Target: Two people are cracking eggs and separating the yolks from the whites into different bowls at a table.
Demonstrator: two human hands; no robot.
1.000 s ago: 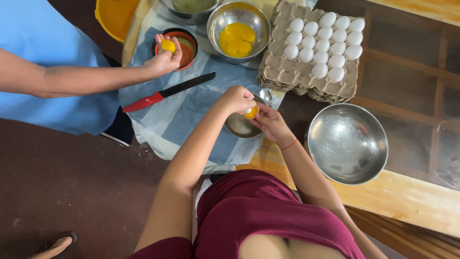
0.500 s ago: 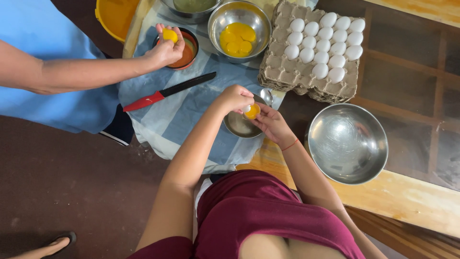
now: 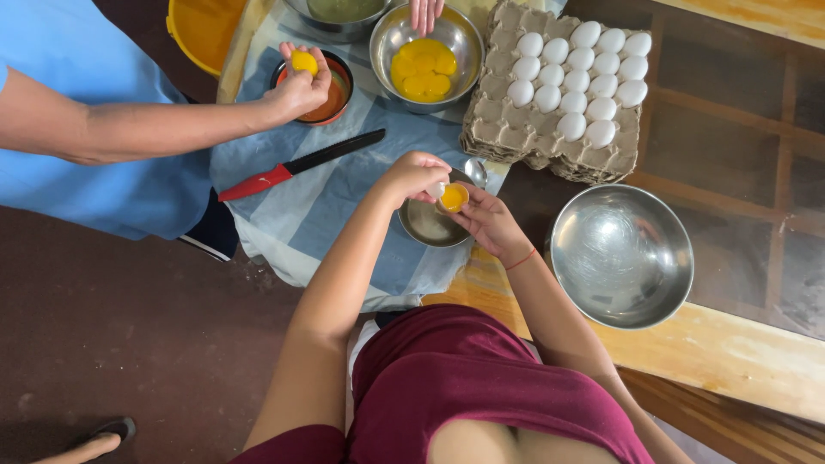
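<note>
My right hand (image 3: 485, 221) holds an eggshell half (image 3: 452, 198) with a yellow yolk in it, above a small steel bowl (image 3: 425, 225). My left hand (image 3: 412, 174) pinches the other white shell piece right next to it. A steel bowl of several yolks (image 3: 423, 55) stands farther back, and a grey carton of white eggs (image 3: 567, 82) sits to its right.
A co-worker in blue holds a yolk (image 3: 302, 62) in one hand (image 3: 299, 90) over a red bowl (image 3: 337, 88). Another hand (image 3: 424, 14) reaches in over the yolk bowl. A red-handled knife (image 3: 296, 165) lies on the striped cloth (image 3: 335, 206). A large steel bowl (image 3: 620, 256) stands at right.
My hands have shifted slightly with the shell halves. The co-worker raised the yolk above the red bowl. A third hand has come in at the top over the yolk bowl.
</note>
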